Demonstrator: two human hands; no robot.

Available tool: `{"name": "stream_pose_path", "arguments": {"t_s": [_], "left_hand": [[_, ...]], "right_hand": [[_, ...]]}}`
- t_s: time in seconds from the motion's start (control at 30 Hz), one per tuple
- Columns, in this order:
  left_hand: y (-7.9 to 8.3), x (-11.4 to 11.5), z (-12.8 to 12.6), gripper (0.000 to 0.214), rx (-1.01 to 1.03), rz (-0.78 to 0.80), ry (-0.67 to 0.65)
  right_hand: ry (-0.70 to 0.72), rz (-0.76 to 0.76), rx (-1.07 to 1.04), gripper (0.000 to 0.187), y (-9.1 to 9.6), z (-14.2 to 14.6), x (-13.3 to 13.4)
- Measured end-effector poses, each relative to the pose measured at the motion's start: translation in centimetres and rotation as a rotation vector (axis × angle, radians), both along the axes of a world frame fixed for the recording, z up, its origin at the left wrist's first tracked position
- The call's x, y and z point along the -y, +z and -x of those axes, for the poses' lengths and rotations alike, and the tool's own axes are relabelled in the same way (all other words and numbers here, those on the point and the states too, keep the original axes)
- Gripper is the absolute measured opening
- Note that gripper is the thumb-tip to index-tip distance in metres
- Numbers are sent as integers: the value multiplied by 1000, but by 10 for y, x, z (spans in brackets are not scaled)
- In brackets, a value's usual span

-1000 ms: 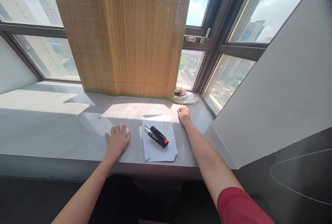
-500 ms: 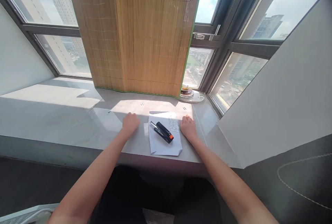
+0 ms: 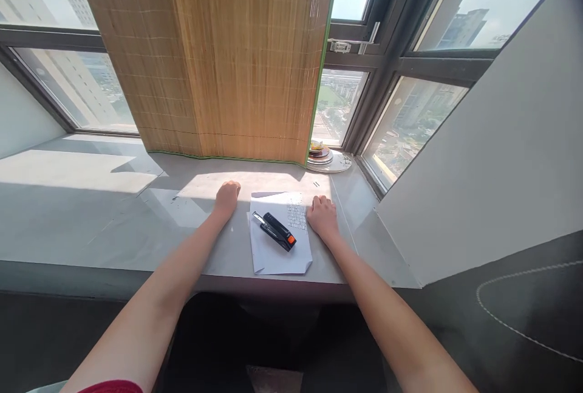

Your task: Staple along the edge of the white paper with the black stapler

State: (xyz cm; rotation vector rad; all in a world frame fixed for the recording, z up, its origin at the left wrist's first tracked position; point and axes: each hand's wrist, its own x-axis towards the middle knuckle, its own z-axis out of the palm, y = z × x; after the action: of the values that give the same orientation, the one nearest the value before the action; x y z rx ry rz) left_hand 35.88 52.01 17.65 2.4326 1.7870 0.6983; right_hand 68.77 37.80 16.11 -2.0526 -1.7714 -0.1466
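Observation:
A black stapler (image 3: 276,231) with an orange patch at one end lies slantwise on white sheets of paper (image 3: 277,262). Its metal arm is swung up at the left end. The top sheet has a hand-drawn grid (image 3: 297,214) near its right edge. My left hand (image 3: 226,198) is closed above the sill, left of the paper; what its fingertips hold, if anything, is hidden. Beside the paper's right edge rests my right hand (image 3: 323,215), its fingers curled in a loose fist. Past it lies a pair of tiny dark strokes, perhaps staples (image 3: 316,184).
Paper and stapler lie on a pale stone window sill (image 3: 104,223). A bamboo blind (image 3: 228,77) hangs down to the sill behind my hands. Stacked plates (image 3: 328,162) stand in the right corner by the window frame. A white wall (image 3: 478,156) bounds the right side.
My left hand has moved forward, over the spot where another pair of small strokes showed; that pair is out of sight. My right hand stays beside the paper. The whole view has shifted slightly.

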Motion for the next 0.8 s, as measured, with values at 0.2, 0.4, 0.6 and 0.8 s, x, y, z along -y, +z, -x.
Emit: {"name": "stream_pose_path", "arguments": {"t_s": [0.2, 0.4, 0.6, 0.8], "left_hand": [[-3, 44, 4, 27, -106, -5, 32], [-7, 102, -1, 23, 68, -71, -2], [-7, 151, -17, 24, 230, -208, -69], [-5, 153, -18, 24, 296, -209, -195]], "right_hand": [[-10, 13, -39, 20, -1, -1, -2], [-16, 35, -45, 23, -3, -2, -2], [2, 25, -163, 24, 1, -5, 1], [393, -283, -467, 28, 8, 24, 41]]}}
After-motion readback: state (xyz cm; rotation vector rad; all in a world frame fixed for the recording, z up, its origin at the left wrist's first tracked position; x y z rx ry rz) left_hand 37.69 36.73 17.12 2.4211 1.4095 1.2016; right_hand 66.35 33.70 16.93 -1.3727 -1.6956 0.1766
